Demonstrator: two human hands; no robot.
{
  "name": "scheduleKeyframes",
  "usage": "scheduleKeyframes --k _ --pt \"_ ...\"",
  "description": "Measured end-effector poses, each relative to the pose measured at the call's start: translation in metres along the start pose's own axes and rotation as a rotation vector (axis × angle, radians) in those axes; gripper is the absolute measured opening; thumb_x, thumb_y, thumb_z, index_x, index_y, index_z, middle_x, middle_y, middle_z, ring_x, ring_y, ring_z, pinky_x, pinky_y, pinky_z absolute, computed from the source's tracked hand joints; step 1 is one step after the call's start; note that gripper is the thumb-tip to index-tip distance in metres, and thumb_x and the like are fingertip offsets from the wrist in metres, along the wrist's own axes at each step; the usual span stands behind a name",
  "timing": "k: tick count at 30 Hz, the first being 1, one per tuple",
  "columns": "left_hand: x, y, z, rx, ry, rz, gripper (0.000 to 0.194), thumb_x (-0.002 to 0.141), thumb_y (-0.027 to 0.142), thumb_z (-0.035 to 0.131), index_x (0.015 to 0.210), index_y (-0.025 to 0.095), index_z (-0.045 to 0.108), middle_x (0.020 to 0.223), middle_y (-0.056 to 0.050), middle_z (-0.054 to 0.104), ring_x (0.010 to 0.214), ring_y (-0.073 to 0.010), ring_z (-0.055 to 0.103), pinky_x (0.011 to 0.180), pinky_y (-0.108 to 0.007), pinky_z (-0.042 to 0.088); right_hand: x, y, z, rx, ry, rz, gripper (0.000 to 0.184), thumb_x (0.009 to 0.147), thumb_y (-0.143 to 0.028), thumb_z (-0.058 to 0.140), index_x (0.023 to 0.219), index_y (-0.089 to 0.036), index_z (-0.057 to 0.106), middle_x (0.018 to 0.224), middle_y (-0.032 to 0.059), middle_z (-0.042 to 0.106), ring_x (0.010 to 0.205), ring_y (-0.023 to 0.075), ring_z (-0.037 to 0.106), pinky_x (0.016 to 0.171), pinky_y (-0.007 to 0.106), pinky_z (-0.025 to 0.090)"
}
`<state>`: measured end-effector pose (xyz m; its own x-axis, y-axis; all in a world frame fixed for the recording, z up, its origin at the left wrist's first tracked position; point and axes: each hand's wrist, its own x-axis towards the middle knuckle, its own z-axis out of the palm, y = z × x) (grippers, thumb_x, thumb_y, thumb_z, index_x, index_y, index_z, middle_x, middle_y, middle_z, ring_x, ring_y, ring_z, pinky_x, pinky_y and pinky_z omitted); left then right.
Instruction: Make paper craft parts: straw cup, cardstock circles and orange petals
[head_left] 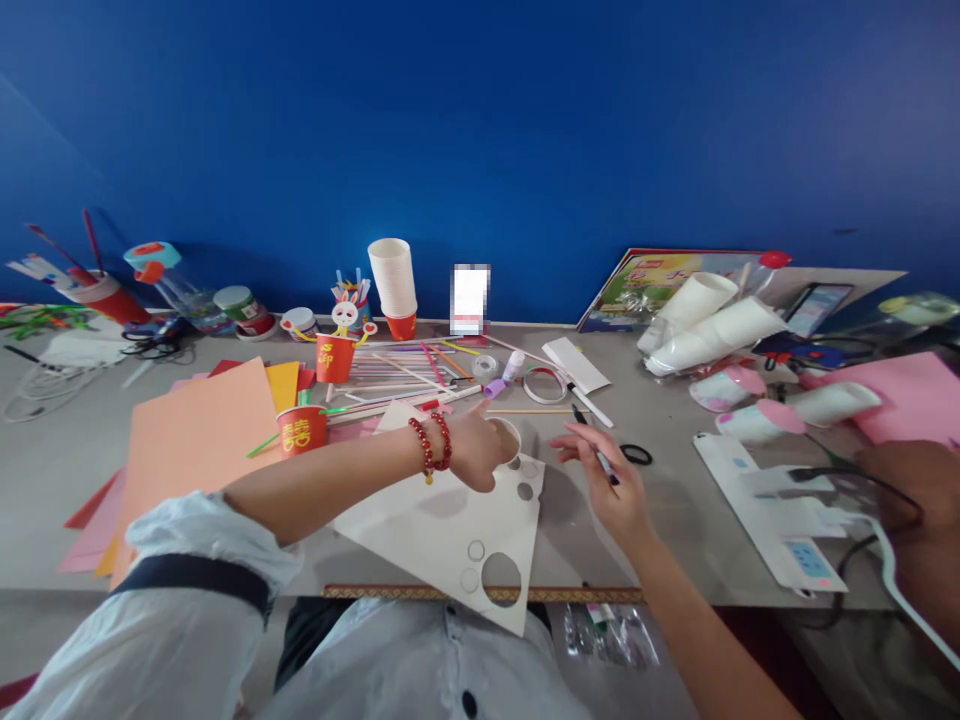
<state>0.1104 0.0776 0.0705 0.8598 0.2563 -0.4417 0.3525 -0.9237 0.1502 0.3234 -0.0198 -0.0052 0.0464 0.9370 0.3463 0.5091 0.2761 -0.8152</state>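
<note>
My left hand (pixel 474 452), with a red bead bracelet (pixel 429 446) at its wrist, is closed around a round white paper cup (pixel 513 432) over the top edge of a white card sheet (pixel 442 530). Its index finger points toward a purple cap (pixel 495 388). Part of the cup is hidden by the fingers. Round holes and drawn circles mark the right part of the sheet, which overhangs the table's front edge. My right hand (pixel 609 480) grips a dark pen (pixel 604 464), held above the table to the right of the sheet.
Left of the sheet lie coloured papers (pixel 199 440) and a red paper cup (pixel 303 430). Straws (pixel 397 365), a glue stick (pixel 514 366) and a tape roll (pixel 485 366) lie beyond. A power strip (pixel 769 515) with cables stands right, near another person's arm (pixel 919 540).
</note>
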Motion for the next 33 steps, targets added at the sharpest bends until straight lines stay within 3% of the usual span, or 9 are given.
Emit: scheduleKeyframes --k 4,9,14,19,22,24,29,33 --pt "-0.003 0.004 0.001 -0.025 0.104 -0.02 0.027 0.082 0.036 0.061 0.096 0.015 0.071 0.101 -0.013 0.074 0.113 -0.0317 0.061 0.111 -0.052 0.031 0.025 -0.018 0.015 0.016 -0.111 -0.045 0.026 0.102 -0.037 0.043 0.114 -0.026 0.064 0.111 0.0066 0.072 0.098 0.0218 0.069 0.089 0.035 0.053" --pt "-0.002 0.003 0.01 -0.119 0.205 -0.035 0.028 0.089 0.041 0.055 0.09 0.018 0.072 0.111 -0.009 0.073 0.116 -0.0278 0.061 0.117 -0.052 0.024 0.044 -0.03 0.032 -0.079 -0.269 -0.14 0.029 0.101 -0.033 0.043 0.122 -0.026 0.062 0.119 0.0082 0.069 0.109 0.0253 0.064 0.094 0.039 0.049" --pt "0.001 0.009 0.023 -0.127 0.302 -0.142 0.031 0.09 0.041 0.053 0.097 0.019 0.073 0.114 -0.01 0.073 0.123 -0.0294 0.056 0.119 -0.056 0.015 0.052 -0.027 0.039 -0.141 -0.306 -0.184 0.029 0.101 -0.035 0.042 0.117 -0.024 0.064 0.113 0.0088 0.071 0.106 0.0266 0.064 0.091 0.039 0.049" --pt "0.008 0.019 0.027 -0.106 0.316 -0.208 0.041 0.091 0.047 0.05 0.099 0.015 0.074 0.112 -0.014 0.072 0.126 -0.0312 0.054 0.118 -0.057 0.019 0.058 -0.026 0.038 -0.058 -0.311 -0.114 0.032 0.103 -0.039 0.038 0.117 -0.026 0.063 0.115 0.0071 0.07 0.108 0.0238 0.065 0.094 0.037 0.049" --pt "0.011 0.023 0.028 -0.095 0.333 -0.243 0.048 0.09 0.052 0.049 0.099 0.012 0.074 0.11 -0.017 0.072 0.12 -0.0319 0.058 0.117 -0.054 0.021 0.071 -0.024 0.033 0.035 -0.268 -0.088 0.038 0.103 -0.046 0.037 0.125 -0.025 0.059 0.102 0.0073 0.071 0.097 0.0225 0.066 0.092 0.037 0.051" --pt "0.012 0.023 0.03 -0.101 0.354 -0.247 0.048 0.09 0.052 0.049 0.097 0.012 0.074 0.106 -0.016 0.072 0.114 -0.0312 0.06 0.117 -0.052 0.022 0.085 -0.023 0.029 0.097 -0.267 -0.065 0.042 0.101 -0.051 0.039 0.123 -0.022 0.06 0.089 0.0057 0.068 0.082 0.0203 0.065 0.081 0.035 0.054" --pt "0.011 0.024 0.031 -0.127 0.316 -0.251 0.046 0.091 0.048 0.048 0.104 0.01 0.071 0.102 -0.016 0.073 0.109 -0.0304 0.063 0.116 -0.049 0.023 0.128 -0.023 0.035 0.265 -0.396 0.088 0.034 0.095 -0.052 0.051 0.1 -0.019 0.06 0.061 -0.0021 0.059 0.051 0.0124 0.053 0.051 0.024 0.047" --pt "0.011 0.027 0.031 -0.104 0.307 -0.279 0.054 0.09 0.053 0.049 0.111 0.007 0.068 0.114 -0.02 0.069 0.116 -0.0334 0.059 0.115 -0.05 0.024 0.148 -0.027 0.055 0.341 -0.509 0.156 0.032 0.087 -0.049 0.064 0.086 -0.017 0.059 0.063 -0.0002 0.064 0.048 0.0099 0.051 0.049 0.022 0.046"
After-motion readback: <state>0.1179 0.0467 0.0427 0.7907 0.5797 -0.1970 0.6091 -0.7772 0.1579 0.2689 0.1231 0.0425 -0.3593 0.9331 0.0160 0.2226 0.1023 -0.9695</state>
